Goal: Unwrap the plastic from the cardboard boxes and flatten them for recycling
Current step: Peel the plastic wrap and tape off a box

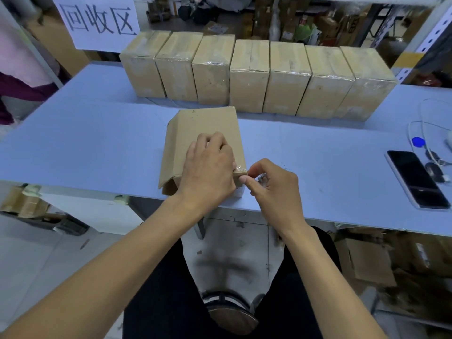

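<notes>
Counter: pale blue, long, runs across the view. Person seated at its near edge.

Row of seven wrapped boxes along the far side, standing side by side and touching, film glinting on their top edges. All untouched; most of the task looks to lie ahead.

Working box: lies at the near edge of the counter, centre, well apart from the row. Its near-left flap hangs open. Film shows only as a shiny scrap at the near-right corner.

Phone and a blue-tagged cable sit far right, out of the way.

Left hand: lies over the top of the box, fingers curled on it, pinning it down.

Right hand: grip closed, thumb and fingertips pinching the plastic film at that corner.

Step in hand, as I judge it: getting the film started.
- Keep the left hand's weight near the corner so the box does not slide.
- Pull low and along the face, not straight up; thin film likely tears into slivers otherwise.
- Re-pinch closer to the box if it stretches.
- Watch the overhang at the counter edge.
</notes>
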